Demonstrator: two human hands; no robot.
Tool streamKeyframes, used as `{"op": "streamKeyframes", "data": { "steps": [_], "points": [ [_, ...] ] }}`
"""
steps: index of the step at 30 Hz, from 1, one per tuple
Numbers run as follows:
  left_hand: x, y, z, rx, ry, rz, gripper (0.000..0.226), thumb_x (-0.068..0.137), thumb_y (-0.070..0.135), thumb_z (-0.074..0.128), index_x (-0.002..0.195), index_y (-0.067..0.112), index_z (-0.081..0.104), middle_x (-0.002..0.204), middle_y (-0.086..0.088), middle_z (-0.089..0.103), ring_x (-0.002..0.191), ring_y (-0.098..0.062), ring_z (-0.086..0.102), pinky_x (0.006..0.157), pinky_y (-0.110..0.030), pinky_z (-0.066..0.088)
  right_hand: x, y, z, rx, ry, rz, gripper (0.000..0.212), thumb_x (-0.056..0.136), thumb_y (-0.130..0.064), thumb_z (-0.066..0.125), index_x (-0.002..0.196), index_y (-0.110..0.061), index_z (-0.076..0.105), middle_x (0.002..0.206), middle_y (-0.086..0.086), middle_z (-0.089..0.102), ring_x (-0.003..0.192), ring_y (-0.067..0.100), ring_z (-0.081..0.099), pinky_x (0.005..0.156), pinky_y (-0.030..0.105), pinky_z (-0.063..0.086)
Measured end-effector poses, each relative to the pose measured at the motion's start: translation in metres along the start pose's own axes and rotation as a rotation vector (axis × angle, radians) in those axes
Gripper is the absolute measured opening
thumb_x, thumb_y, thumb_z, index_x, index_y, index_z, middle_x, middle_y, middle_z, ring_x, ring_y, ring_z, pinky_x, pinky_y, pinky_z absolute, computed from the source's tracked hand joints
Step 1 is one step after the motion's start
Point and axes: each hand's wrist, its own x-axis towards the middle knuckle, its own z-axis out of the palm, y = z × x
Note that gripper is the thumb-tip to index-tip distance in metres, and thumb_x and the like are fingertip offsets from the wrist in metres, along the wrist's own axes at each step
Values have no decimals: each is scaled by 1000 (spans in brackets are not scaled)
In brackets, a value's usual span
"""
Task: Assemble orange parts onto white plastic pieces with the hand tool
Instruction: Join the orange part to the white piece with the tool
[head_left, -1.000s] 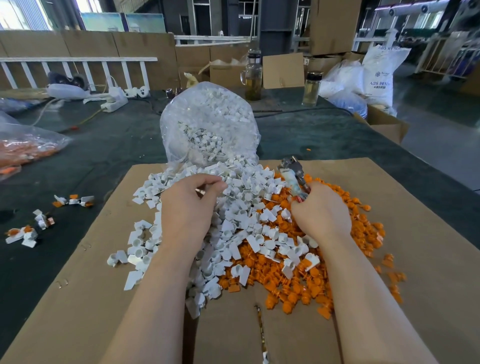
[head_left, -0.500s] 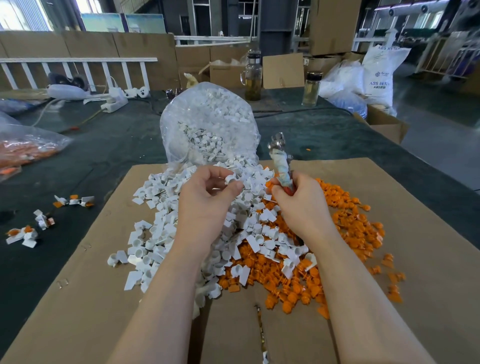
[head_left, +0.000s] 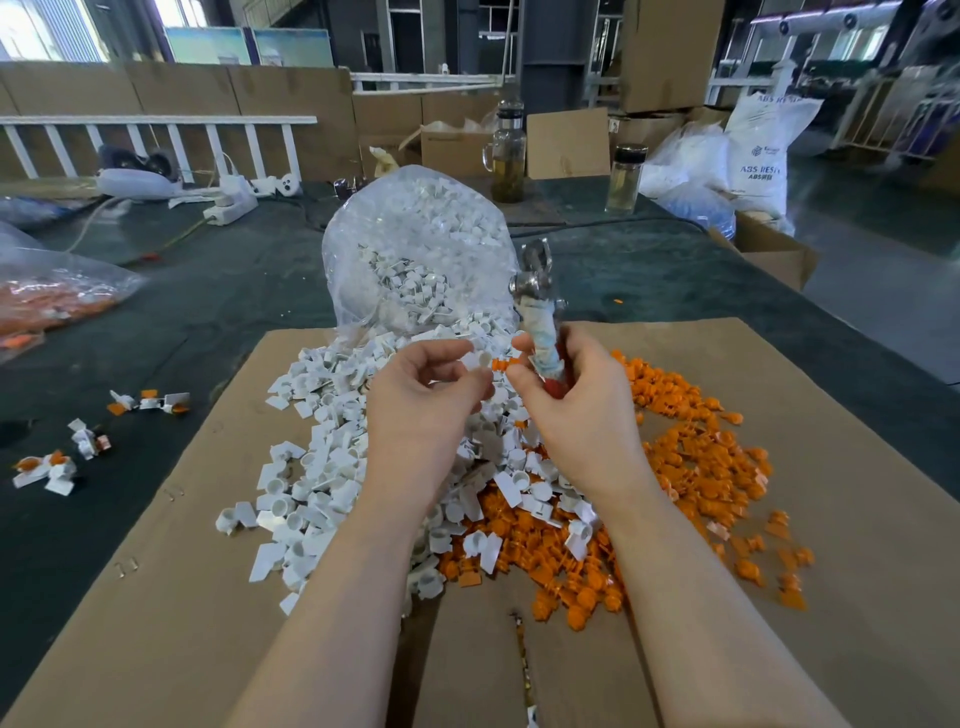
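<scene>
Parts (head_left: 691, 467) on cardboard (head_left: 852, 467), warehouse.

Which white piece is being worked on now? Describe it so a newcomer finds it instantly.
Start at the clear bag spilling white pieces onto the cardboard. Just before its mouth, the left hand pinches one white piece. It alone is lifted off the pile, beside the hand tool.

A single head-worn view looks forward and down along the person's forearms, close over the cardboard sheet (head_left: 779, 415) that covers the near part of the surface (head_left: 218, 312). Its wide lens bends the edges. The left hand (head_left: 415, 410) and right hand (head_left: 582, 405) sit at centre frame. Farther off, it takes in stacked boxes (head_left: 670, 52) and a white railing (head_left: 156, 135).
</scene>
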Motion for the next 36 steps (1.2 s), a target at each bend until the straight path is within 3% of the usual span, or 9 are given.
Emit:
{"op": "streamKeyframes", "data": {
  "steps": [2, 7, 11, 18, 21, 26, 31, 36],
  "points": [
    [-1, 0, 1, 4, 5, -9, 16, 81, 3, 76, 89, 15, 69, 73, -5, 71, 65, -14, 72, 62, -23, 58, -1, 0, 1, -28, 23, -40, 26, 87, -20, 71, 106, -31, 56, 95, -21, 65, 92, -1, 64, 78, 19, 53],
    [-2, 0, 2, 5, -8, -10, 10, 80, 5, 78, 81, 11, 71, 70, -4, 74, 68, -18, 74, 65, -26, 60, -4, -1, 2, -188, 103, -146, 29, 81, -25, 70, 98, -35, 49, 79, -27, 55, 77, -8, 57, 62, 6, 41],
    [-4, 2, 3, 35, 1, 7, 10, 78, 7, 80, 79, 13, 72, 72, -4, 75, 70, -18, 75, 68, -30, 61, -4, -1, 4, -260, 131, -162, 35, 81, -22, 74, 96, -37, 46, 76, -30, 52, 73, -10, 54, 61, 10, 38],
    [-7, 3, 4, 145, 17, 96, 17, 79, 14, 81, 70, 26, 72, 67, 8, 73, 61, -7, 69, 59, -18, 55, -3, 0, 2, -253, 142, -147, 28, 82, -24, 73, 94, -33, 50, 74, -23, 56, 77, 0, 59, 59, 14, 42],
    [-8, 3, 4, 182, 12, 127, 14, 79, 14, 81, 72, 24, 74, 66, 7, 73, 61, -6, 68, 58, -16, 53, -3, -1, 2, -266, 134, -156, 29, 82, -24, 74, 94, -33, 50, 75, -26, 54, 73, -5, 57, 59, 12, 40],
    [-7, 2, 3, 196, 17, 129, 15, 78, 14, 81, 72, 25, 74, 66, 10, 72, 56, 0, 63, 54, -12, 48, -3, -1, 1, -240, 80, -137, 23, 84, -22, 73, 101, -27, 57, 79, -24, 56, 77, 3, 61, 64, 23, 49],
    [-6, 1, 5, 220, 39, 134, 13, 80, 17, 80, 73, 25, 73, 66, 13, 71, 57, 2, 63, 54, -11, 47, -2, 0, -1, -209, 30, -114, 29, 84, -16, 70, 110, -20, 60, 85, -19, 60, 79, 5, 63, 66, 25, 51],
    [-5, -1, 4, 222, 51, 124, 14, 79, 22, 82, 72, 26, 71, 68, 8, 73, 64, -10, 69, 59, -21, 55, -1, 1, -2, -194, -11, -92, 31, 81, -11, 66, 110, -19, 60, 74, -18, 57, 62, 1, 54, 58, 20, 42]
  ]
}}
